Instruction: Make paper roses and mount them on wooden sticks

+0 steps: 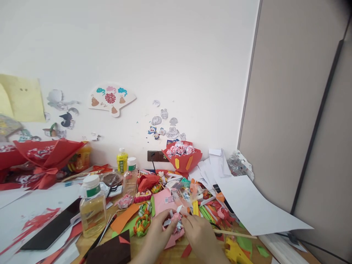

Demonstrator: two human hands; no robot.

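At the front of the cluttered table, my left hand and my right hand meet around a small pink and white paper flower. The fingers of both hands are closed on it, the left from one side and the right from the other. White paper strips stick up from its top, and my fingers cover much of it. Pink paper lies just behind. Beside my right hand are a thin wooden stick and a yellow glue gun.
Left of my hands stand a bottle of pale yellow liquid and a black tablet. Paper scraps cover the middle. A red-wrapped paper bouquet stands by the wall. White sheets lie at the right.
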